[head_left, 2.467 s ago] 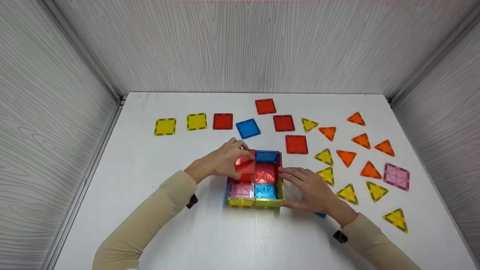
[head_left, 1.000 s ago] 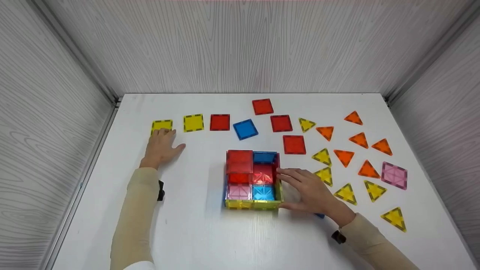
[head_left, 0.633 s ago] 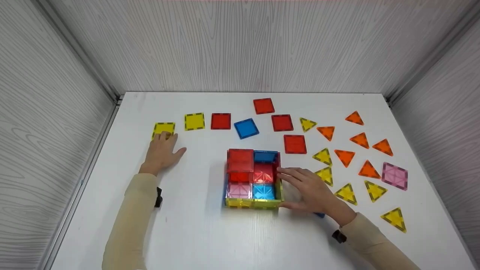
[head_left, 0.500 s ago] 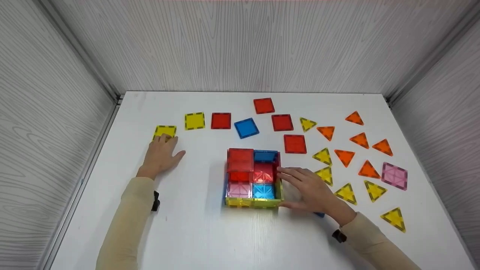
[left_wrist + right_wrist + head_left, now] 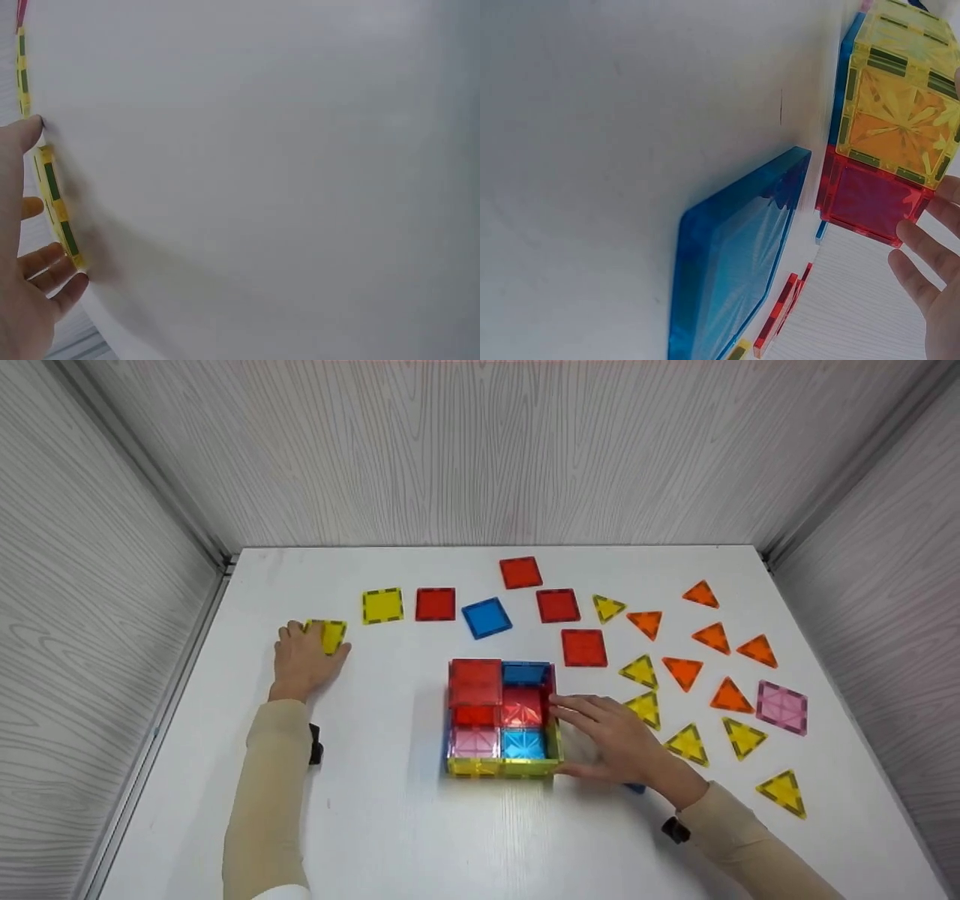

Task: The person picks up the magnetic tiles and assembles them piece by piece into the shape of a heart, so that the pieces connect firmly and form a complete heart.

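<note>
My left hand (image 5: 300, 661), spread, has 1 yellow tile (image 5: 334, 634) between thumb and fingers; my right hand (image 5: 619, 742), spread, touches the box's (image 5: 477, 768) right side.

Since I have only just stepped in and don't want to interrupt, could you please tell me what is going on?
A person is working with translucent coloured tiles on a white table. Their left hand is over the leftmost yellow square; whether its grip is firm is unclear. Their right hand touches the right side of a box made of tiles, where one red square covers the far-left quarter and the rest is open on top. Loose squares and triangles lie around.
</note>
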A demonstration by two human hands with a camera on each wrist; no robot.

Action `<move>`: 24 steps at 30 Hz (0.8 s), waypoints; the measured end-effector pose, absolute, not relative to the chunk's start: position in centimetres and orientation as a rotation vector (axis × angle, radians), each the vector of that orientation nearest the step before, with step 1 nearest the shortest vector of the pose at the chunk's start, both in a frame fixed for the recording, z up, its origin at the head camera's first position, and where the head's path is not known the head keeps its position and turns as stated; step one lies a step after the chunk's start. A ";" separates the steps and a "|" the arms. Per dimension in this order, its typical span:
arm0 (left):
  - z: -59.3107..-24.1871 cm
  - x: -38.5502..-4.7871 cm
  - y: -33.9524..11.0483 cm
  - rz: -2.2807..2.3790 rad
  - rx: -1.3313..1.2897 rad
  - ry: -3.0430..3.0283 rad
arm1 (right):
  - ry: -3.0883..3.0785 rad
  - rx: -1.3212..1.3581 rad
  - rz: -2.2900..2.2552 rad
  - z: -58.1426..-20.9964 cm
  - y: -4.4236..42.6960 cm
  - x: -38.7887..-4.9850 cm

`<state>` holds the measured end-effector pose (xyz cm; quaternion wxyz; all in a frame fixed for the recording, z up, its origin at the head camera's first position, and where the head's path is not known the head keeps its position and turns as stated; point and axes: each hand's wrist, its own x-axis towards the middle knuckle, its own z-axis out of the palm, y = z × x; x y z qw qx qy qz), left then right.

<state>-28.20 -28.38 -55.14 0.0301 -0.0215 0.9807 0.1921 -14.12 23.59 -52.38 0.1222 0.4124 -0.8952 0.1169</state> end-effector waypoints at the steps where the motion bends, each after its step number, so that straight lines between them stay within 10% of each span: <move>1: -55.1 -28.2 -28.3 0.593 -0.076 3.017 | -2.606 1.206 0.344 -52.3 23.6 -14.1; 24: -50.0 -27.5 -23.7 0.629 0.134 3.047 | -2.526 1.209 0.338 -52.3 23.2 -13.0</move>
